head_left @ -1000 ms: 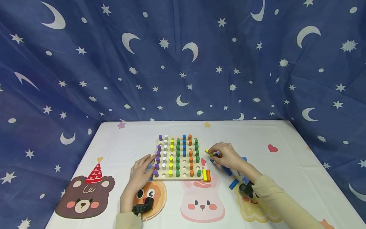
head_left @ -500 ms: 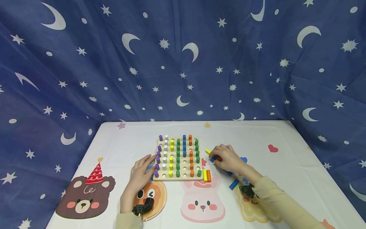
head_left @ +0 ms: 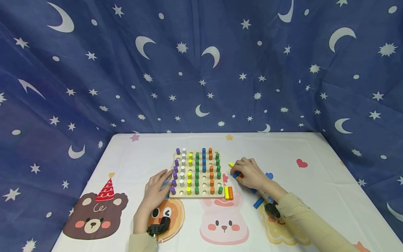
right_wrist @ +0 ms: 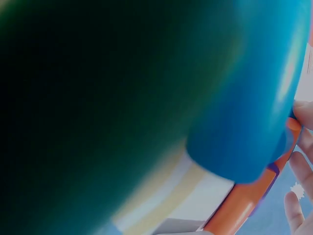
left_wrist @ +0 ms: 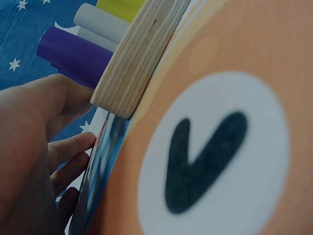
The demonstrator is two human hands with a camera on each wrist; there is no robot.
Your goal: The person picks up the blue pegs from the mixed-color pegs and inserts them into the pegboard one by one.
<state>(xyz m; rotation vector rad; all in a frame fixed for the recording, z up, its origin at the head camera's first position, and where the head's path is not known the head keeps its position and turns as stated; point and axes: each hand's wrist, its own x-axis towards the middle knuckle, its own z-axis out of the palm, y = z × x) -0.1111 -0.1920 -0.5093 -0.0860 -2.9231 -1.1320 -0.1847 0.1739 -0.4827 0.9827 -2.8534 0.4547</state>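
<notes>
A wooden pegboard (head_left: 196, 195) stands on the table, set with columns of purple, white, yellow, green, blue and orange pegs. Along its left edge rests my left hand (head_left: 154, 190), fingers extended; in the left wrist view the thumb (left_wrist: 68, 95) touches the board's edge beneath a purple peg (left_wrist: 76, 56). To the right of the board, my right hand (head_left: 249, 174) has its fingertips curled at a small blue peg (head_left: 235, 174) and pinches it. An orange peg (head_left: 241, 175) is partly hidden under those fingers. The right wrist view is mostly filled by a blurred blue peg (right_wrist: 249, 122).
A yellow peg (head_left: 231, 165) lies just beyond the right hand. Beside the board's front right corner lie a yellow peg (head_left: 226, 193) and an orange peg (head_left: 231, 193). Another blue peg (head_left: 259, 202) is near the right wrist. The tablecloth (head_left: 274, 150) has printed animals.
My right hand has moved slightly from the yellow peg toward the nearby blue peg, and its fingers have closed around it. The left hand has stayed at the board's edge.
</notes>
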